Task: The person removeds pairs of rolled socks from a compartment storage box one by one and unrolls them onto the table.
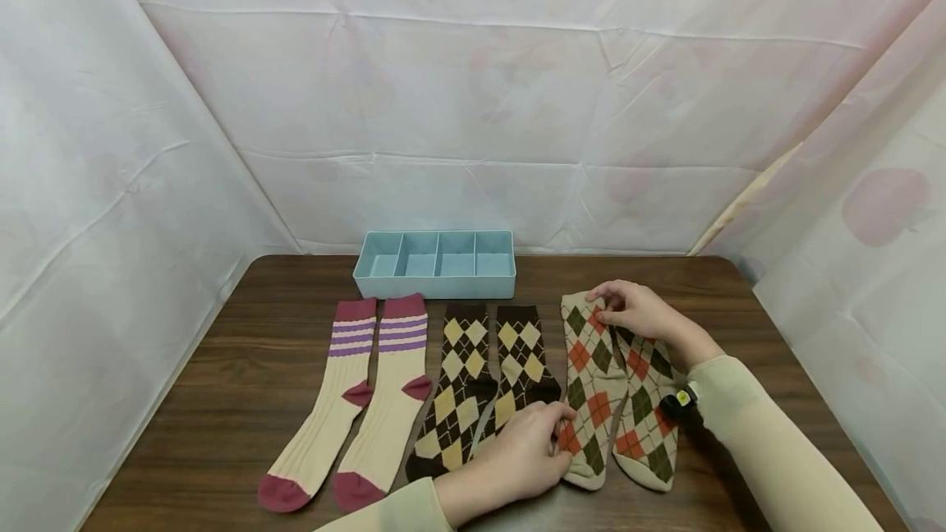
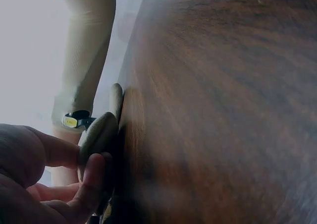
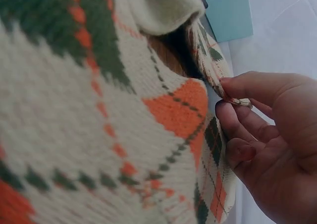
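Two beige argyle socks with orange and green diamonds lie side by side at the right in the head view, the left one [image 1: 595,376] slightly overlapping the right one [image 1: 645,417]. My right hand [image 1: 641,310] pinches the cuff edge of the left argyle sock; in the right wrist view the thumb and fingers grip its raised fabric [image 3: 213,68]. Near that sock's toe, my left hand [image 1: 526,448] holds its left edge. The left wrist view has the thumb and a finger pinching the beige fabric [image 2: 98,132].
Two dark brown argyle socks [image 1: 461,368] lie in the middle, partly under my left forearm. Cream socks [image 1: 389,409] with purple stripes and maroon toes lie left. A light blue tray [image 1: 436,287] with several compartments stands behind them, near the table's [image 1: 244,376] back edge.
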Demonstrator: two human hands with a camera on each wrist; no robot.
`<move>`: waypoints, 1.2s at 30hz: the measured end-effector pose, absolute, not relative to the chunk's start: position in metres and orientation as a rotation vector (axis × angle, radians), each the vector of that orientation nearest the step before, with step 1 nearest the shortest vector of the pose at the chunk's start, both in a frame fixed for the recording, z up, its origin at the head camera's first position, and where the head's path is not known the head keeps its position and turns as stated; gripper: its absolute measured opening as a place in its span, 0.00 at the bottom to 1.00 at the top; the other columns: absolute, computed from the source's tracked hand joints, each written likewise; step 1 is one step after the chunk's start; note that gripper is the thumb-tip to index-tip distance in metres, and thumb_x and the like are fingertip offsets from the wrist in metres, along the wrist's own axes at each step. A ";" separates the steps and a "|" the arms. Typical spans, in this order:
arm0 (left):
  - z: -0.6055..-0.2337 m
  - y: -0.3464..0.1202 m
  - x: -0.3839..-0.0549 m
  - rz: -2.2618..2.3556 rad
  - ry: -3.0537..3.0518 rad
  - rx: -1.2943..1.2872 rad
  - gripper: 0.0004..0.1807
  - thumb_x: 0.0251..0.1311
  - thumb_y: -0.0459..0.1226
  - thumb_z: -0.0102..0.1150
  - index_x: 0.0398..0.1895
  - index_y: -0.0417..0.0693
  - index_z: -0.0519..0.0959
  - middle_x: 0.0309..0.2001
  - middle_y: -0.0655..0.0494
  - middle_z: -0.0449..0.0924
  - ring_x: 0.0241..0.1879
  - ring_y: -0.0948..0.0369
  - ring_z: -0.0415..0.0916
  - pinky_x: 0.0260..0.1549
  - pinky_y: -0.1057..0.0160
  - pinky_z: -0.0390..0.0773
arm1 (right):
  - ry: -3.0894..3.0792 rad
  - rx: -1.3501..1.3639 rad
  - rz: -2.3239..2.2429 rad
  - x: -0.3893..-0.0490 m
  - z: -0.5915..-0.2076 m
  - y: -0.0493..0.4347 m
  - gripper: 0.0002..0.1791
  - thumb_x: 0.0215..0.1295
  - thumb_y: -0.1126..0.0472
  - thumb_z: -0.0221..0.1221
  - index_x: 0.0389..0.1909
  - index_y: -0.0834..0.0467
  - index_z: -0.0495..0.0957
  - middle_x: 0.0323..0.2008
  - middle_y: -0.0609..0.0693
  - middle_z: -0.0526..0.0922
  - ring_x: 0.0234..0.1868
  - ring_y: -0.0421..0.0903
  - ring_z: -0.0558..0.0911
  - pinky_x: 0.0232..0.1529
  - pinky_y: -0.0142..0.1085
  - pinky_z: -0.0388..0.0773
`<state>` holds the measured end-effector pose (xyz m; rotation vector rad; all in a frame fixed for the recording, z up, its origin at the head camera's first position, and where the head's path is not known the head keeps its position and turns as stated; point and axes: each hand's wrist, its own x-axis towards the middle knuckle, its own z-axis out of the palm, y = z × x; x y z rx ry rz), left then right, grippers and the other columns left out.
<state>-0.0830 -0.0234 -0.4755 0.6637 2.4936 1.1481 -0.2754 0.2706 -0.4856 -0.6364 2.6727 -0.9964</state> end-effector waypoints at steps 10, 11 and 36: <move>-0.474 -0.024 -0.081 0.999 2.574 0.734 0.29 0.57 0.31 0.79 0.64 0.46 0.83 0.41 0.62 0.76 0.35 0.72 0.68 0.37 0.70 0.76 | 2.648 -0.718 -0.998 -0.275 -0.491 0.268 0.19 0.78 0.63 0.67 0.66 0.57 0.81 0.42 0.49 0.83 0.36 0.45 0.80 0.36 0.41 0.77; -0.474 -0.024 -0.080 0.999 2.575 0.735 0.29 0.57 0.32 0.79 0.64 0.46 0.83 0.40 0.62 0.75 0.35 0.72 0.67 0.36 0.70 0.76 | 2.651 -0.716 -0.990 -0.275 -0.491 0.268 0.19 0.77 0.63 0.68 0.66 0.57 0.81 0.43 0.50 0.83 0.36 0.45 0.80 0.36 0.41 0.76; -0.479 -0.026 -0.081 1.064 2.489 0.652 0.31 0.60 0.33 0.81 0.66 0.47 0.81 0.46 0.57 0.71 0.25 0.72 0.69 0.33 0.70 0.75 | 2.654 -0.720 -0.956 -0.272 -0.491 0.269 0.20 0.77 0.63 0.68 0.66 0.59 0.82 0.59 0.62 0.75 0.41 0.45 0.80 0.40 0.41 0.79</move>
